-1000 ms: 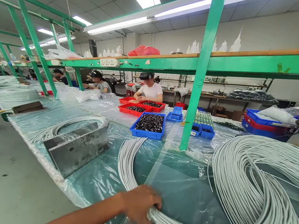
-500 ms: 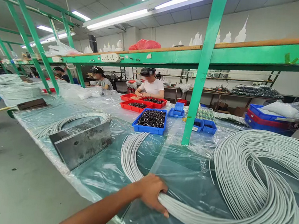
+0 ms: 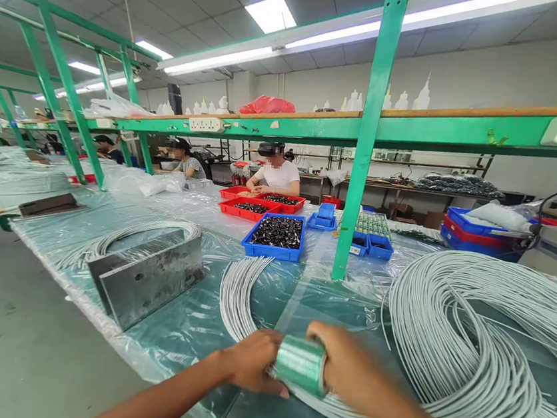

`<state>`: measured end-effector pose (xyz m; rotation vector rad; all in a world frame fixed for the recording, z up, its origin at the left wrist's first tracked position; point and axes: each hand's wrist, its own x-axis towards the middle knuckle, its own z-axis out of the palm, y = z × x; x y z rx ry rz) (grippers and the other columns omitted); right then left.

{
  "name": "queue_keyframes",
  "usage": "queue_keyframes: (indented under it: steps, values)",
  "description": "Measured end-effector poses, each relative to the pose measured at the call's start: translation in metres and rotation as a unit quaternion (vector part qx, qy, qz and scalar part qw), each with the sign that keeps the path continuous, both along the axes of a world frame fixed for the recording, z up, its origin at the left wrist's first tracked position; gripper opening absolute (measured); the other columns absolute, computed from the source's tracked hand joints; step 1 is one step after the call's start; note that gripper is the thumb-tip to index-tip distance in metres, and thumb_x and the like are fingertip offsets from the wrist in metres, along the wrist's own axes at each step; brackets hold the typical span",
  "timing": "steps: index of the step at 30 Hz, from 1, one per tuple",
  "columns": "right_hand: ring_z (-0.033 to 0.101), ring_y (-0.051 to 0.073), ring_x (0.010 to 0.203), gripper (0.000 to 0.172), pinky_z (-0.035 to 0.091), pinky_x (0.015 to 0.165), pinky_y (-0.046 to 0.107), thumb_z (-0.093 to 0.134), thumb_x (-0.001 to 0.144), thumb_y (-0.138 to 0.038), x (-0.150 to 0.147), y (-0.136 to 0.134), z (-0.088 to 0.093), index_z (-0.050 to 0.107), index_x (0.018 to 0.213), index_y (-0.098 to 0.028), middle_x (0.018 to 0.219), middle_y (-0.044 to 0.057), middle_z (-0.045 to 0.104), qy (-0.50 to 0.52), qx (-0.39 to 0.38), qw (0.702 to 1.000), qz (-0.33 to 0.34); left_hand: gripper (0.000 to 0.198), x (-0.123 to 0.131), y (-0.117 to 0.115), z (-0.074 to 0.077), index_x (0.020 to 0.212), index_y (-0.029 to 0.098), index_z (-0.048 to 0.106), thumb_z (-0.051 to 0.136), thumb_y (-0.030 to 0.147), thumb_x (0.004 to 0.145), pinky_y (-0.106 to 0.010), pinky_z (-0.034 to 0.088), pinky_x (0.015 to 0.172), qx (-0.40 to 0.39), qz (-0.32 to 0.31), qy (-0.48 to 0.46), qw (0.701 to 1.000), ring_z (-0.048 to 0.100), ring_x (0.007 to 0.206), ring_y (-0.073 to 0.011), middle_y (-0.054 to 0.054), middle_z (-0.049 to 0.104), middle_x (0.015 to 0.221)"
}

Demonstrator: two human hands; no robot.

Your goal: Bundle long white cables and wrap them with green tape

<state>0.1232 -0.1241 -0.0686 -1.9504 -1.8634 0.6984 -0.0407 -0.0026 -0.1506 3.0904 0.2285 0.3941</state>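
Note:
A bundle of grey-white cables (image 3: 237, 298) curves across the table toward me, and my left hand (image 3: 255, 361) is wrapped round it near the front. In my right hand (image 3: 341, 364), blurred by motion, is a roll of shiny green tape (image 3: 299, 364), held just right of my left hand and over the bundle. Whether the tape touches the cables cannot be told. To the right, the bundle runs on under my right forearm into a large looped cable coil (image 3: 445, 335).
A steel angle block (image 3: 152, 282) stands at left, with another cable coil (image 3: 119, 238) behind it. Beyond the bundle sits a blue tray (image 3: 271, 252) of small black parts. A green post (image 3: 354, 197) rises from the table. Co-workers (image 3: 278, 175) sit across it.
My right hand has come into view from the right with the green tape roll, up to my left hand. My left hand keeps its grip on the cables. The view has shifted slightly.

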Motion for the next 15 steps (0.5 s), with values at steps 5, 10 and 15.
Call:
queue_keyframes:
  steps: [5,10,15]
  values:
    - [0.054,0.009,0.047,0.016,0.045,0.047,0.021,0.044,0.089,-0.017,0.042,0.064,-0.005,0.056,0.095,-0.009,0.061,-0.001,0.058,-0.057,-0.167,0.983,-0.052,0.041,-0.016,-0.005,-0.012,0.117,0.012,0.046,0.042,0.04,0.088,-0.028,0.048,0.074,0.116,-0.076,-0.059,0.989,0.062,0.089,-0.0181,-0.009,0.065,0.102]
    - [0.057,0.01,0.06,0.03,0.049,0.059,0.026,0.046,0.09,-0.038,0.063,0.101,-0.034,0.058,0.084,-0.011,0.073,0.0,0.059,-0.135,-0.161,0.973,-0.091,0.031,-0.02,-0.01,-0.031,0.107,0.002,0.052,0.046,0.025,0.087,-0.034,0.049,0.075,0.22,-0.109,-0.142,0.959,0.064,0.084,-0.0229,-0.014,0.068,0.091]
    - [0.057,0.016,0.075,0.021,0.043,0.065,0.028,0.054,0.084,-0.033,0.076,0.094,-0.02,0.06,0.086,-0.013,0.084,0.005,0.062,-0.187,-0.046,0.977,-0.091,0.023,-0.021,-0.009,-0.023,0.094,0.011,0.058,0.048,0.031,0.087,-0.028,0.046,0.065,0.209,-0.127,-0.153,0.958,0.062,0.074,-0.0163,-0.007,0.068,0.082]
